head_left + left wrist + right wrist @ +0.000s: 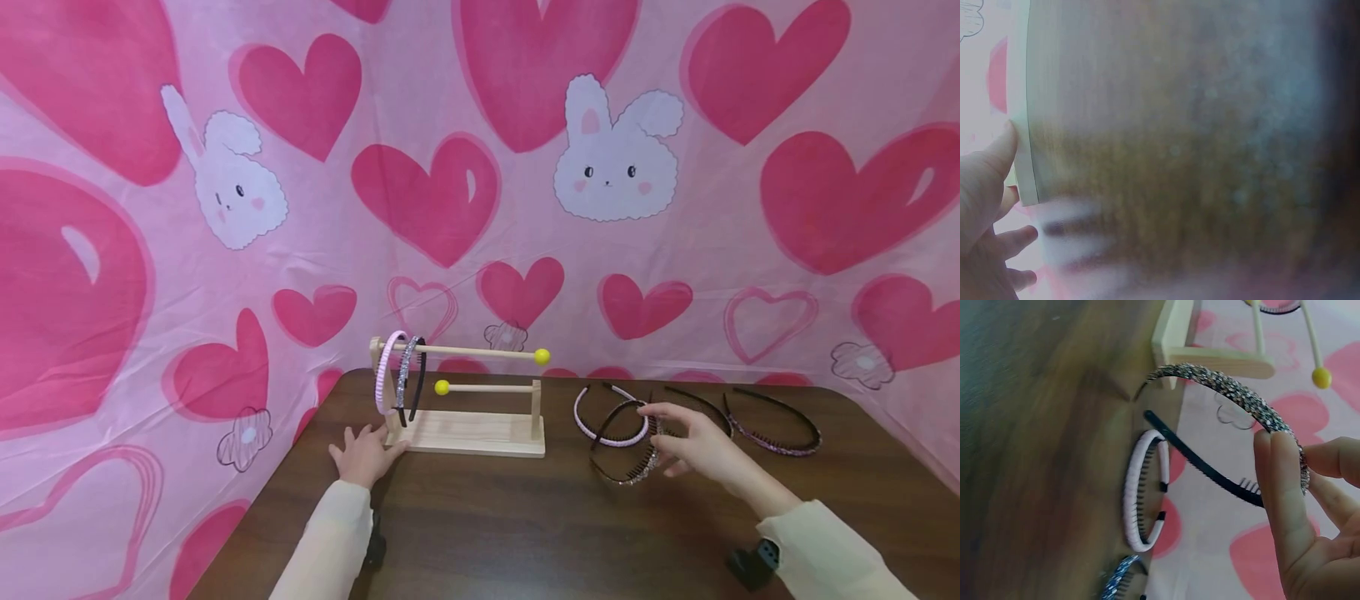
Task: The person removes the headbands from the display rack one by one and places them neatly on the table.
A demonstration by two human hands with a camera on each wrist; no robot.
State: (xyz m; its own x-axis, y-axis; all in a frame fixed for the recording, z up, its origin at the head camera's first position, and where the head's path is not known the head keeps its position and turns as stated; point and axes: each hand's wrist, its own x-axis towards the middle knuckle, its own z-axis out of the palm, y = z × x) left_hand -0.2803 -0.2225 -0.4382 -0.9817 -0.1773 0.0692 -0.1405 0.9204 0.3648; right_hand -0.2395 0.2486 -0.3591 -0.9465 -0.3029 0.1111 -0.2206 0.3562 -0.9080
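Observation:
In the head view my left hand (366, 457) is at the left end of a pale wooden stand (465, 443), fingers straight and spread, its thumb at the base. A pink wrapped headband (382, 375) and a silver glittery headband (405, 371) hang on the stand's upper rod. With thumb and fingers, my right hand (697, 446) pinches a black toothed headband covered in silver-and-black glitter (1235, 390). That band is tilted over the table, its two ends pointing away from the fingers in the right wrist view. Behind it lies a pale pink headband (1132, 506).
A black headband with a purplish band (795, 450) lies on the brown table (525, 525) at the right. Another dark headband (705, 402) is partly behind my right hand. Yellow balls (542, 357) cap the stand's rods. A pink heart-patterned cloth (517, 233) hangs behind the table.

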